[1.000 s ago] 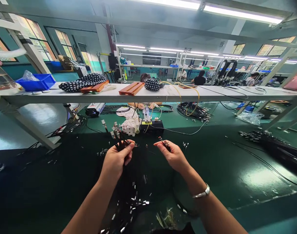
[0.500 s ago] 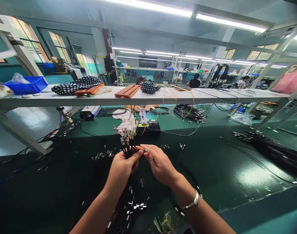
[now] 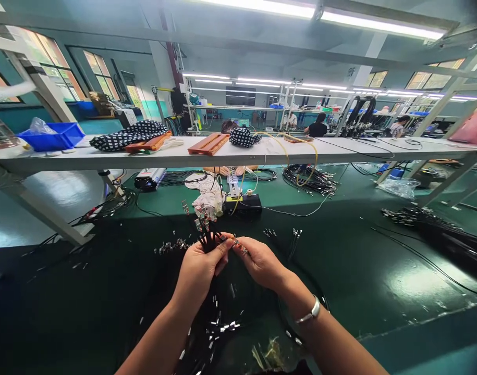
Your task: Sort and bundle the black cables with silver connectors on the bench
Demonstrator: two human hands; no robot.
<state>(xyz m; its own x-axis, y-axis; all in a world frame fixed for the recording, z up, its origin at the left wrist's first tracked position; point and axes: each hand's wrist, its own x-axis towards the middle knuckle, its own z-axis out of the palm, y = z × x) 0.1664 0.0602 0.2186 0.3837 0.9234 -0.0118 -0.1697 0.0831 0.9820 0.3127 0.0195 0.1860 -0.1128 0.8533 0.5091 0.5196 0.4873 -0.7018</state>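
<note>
A second ago your hands stood apart with bare bench between them; now your right hand (image 3: 257, 260) has come across to your left hand (image 3: 203, 263), and their fingertips meet around small connectors (image 3: 238, 244). Your left hand's black cable bundle (image 3: 208, 240) has shifted rightward, its tips now overlapping the pale cloth (image 3: 209, 199) behind.

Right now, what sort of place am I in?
Likely a cable workshop: the left hand holds black cables, a cable coil lies on the green bench, and strip lights hang overhead.
</note>
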